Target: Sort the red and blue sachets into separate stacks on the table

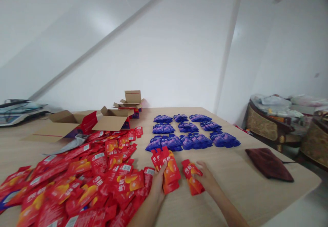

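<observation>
My left hand (pixel 159 182) is closed around several red pouches (pixel 171 170), fanned out and overlapping, with orange fruit printed on their fronts. To its right, my right hand (pixel 205 179) has its thumb and fingers on the edge of another red pouch (pixel 191 177), which is just above or on the table. A large loose heap of the same red pouches (pixel 89 182) spreads over the table left of my left hand. Beyond both hands, purple pouches (pixel 197 140) lie in fanned groups arranged in rows.
Opened cardboard boxes (pixel 114 122) stand at the back left, one box (pixel 64 128) with its flaps folded out near the heap. A dark red cloth pouch (pixel 269 163) lies by the table's right edge. Beyond that edge are armchairs (pixel 269 121) piled with bags.
</observation>
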A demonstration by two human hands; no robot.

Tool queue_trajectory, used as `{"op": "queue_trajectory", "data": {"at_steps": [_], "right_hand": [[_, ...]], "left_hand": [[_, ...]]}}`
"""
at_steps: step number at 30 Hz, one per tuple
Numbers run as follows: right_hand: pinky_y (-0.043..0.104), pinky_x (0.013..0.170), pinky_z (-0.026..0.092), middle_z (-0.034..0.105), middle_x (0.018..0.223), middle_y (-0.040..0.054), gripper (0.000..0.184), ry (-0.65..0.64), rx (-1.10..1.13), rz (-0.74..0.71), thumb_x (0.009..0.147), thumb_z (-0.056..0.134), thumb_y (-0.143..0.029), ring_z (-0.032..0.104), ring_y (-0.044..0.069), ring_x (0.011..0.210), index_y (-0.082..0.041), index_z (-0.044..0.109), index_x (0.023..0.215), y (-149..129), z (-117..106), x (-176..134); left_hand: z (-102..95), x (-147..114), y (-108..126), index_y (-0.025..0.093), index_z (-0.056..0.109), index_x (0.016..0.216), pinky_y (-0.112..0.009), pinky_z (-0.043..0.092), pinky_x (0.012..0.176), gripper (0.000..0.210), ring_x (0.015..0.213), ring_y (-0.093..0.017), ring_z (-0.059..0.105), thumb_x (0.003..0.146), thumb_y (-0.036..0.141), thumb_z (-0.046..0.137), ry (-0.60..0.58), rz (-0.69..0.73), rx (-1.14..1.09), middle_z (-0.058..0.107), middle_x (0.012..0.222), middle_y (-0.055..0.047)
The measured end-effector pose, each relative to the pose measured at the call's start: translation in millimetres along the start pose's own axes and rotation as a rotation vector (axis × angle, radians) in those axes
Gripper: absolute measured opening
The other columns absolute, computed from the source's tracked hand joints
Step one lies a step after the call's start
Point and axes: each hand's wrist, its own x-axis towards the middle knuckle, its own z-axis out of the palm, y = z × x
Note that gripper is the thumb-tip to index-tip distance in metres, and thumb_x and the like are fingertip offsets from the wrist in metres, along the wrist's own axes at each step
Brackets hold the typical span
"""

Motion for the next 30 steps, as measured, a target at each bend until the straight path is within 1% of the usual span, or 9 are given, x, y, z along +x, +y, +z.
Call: {"op": "queue_trajectory", "data": {"at_steps": [3,5,9,12,15,19,21,25,30], "right_hand": [[0.041,0.076,0.054,0.072,0.092,0.0076,0.067,0.02,0.418,0.094,0.055,0.076,-0.04,0.068,0.029,0.086,-0.019,0.056,0.115,-11.5,10.8,-3.0],[0.043,0.085,0.052,0.071,0.103,0.0093,0.066,-0.018,0.548,0.073,0.057,0.077,-0.042,0.066,0.03,0.095,-0.018,0.057,0.115,-16.9,27.1,-8.6],[0.044,0.09,0.05,0.07,0.105,0.0095,0.054,-0.045,0.467,0.018,0.06,0.075,-0.049,0.063,0.03,0.102,-0.019,0.064,0.104,-12.7,67.2,-16.7],[0.044,0.096,0.047,0.067,0.112,0.008,0.05,-0.015,0.364,-0.022,0.064,0.071,-0.054,0.058,0.029,0.111,-0.023,0.064,0.103,-6.9,80.8,-19.1],[0.043,0.099,0.045,0.061,0.124,0.0055,0.052,-0.181,0.44,0.01,0.071,0.065,-0.054,0.056,0.026,0.116,-0.027,0.057,0.115,-11.5,76.5,-23.6],[0.046,0.093,0.049,0.065,0.117,0.0068,0.059,-0.439,0.533,0.08,0.069,0.068,-0.05,0.062,0.028,0.107,-0.026,0.053,0.12,-26.5,61.4,-30.1],[0.047,0.09,0.049,0.067,0.111,0.0073,0.063,-0.447,0.557,0.052,0.063,0.074,-0.048,0.064,0.029,0.102,-0.026,0.052,0.119,-33.0,53.1,-29.8],[0.048,0.088,0.049,0.066,0.109,0.0069,0.072,-0.374,0.559,-0.116,0.061,0.078,-0.042,0.064,0.028,0.098,-0.03,0.044,0.123,-40.9,31.7,-20.9],[0.044,0.102,0.039,0.053,0.127,0.0085,0.073,-0.298,0.29,-0.387,0.06,0.08,-0.036,0.052,0.025,0.117,-0.028,0.043,0.122,-26.8,4.0,-2.1]], "left_hand": [[3.7,-3.4,-5.3,0.016,0.06,0.105,-0.038,0.057,0.07,0.045,0.071,-0.024,0.07,0.066,0.03,0.077,-0.013,0.115,-0.004,0.073,0.085,-0.01],[7.3,-7.0,-8.1,0.017,0.061,0.102,-0.036,0.056,0.076,0.046,0.08,-0.024,0.07,0.063,0.033,0.08,-0.053,0.171,-0.007,0.072,0.092,-0.01],[11.1,-13.3,-8.2,0.017,0.062,0.104,-0.035,0.054,0.082,0.05,0.092,-0.025,0.068,0.065,0.045,0.077,-0.127,0.197,0.027,0.07,0.102,-0.012],[9.6,-15.6,-4.4,0.017,0.059,0.111,-0.036,0.052,0.085,0.056,0.096,-0.026,0.066,0.066,0.045,0.076,-0.187,0.193,0.053,0.068,0.109,-0.013],[7.7,-16.6,-2.7,0.017,0.056,0.116,-0.038,0.049,0.089,0.061,0.102,-0.028,0.064,0.064,0.039,0.079,-0.24,0.226,0.116,0.066,0.113,-0.013],[11.4,-21.2,-5.7,0.019,0.055,0.119,-0.038,0.041,0.099,0.061,0.112,-0.028,0.057,0.065,0.036,0.078,-0.2,0.407,0.348,0.065,0.114,-0.011],[18.9,-26.3,-5.9,0.02,0.053,0.123,-0.038,0.038,0.102,0.059,0.114,-0.027,0.054,0.07,0.037,0.073,-0.233,0.51,0.445,0.063,0.117,-0.01],[41.6,-35.0,3.6,0.02,0.05,0.128,-0.037,0.033,0.106,0.056,0.116,-0.026,0.051,0.077,0.034,0.067,-0.434,0.638,0.557,0.059,0.122,-0.009],[46.9,-21.9,11.3,0.021,0.06,0.119,-0.042,0.017,0.113,0.058,0.131,-0.03,0.034,0.065,0.033,0.077,-0.634,0.683,0.722,0.048,0.135,-0.011]]}}
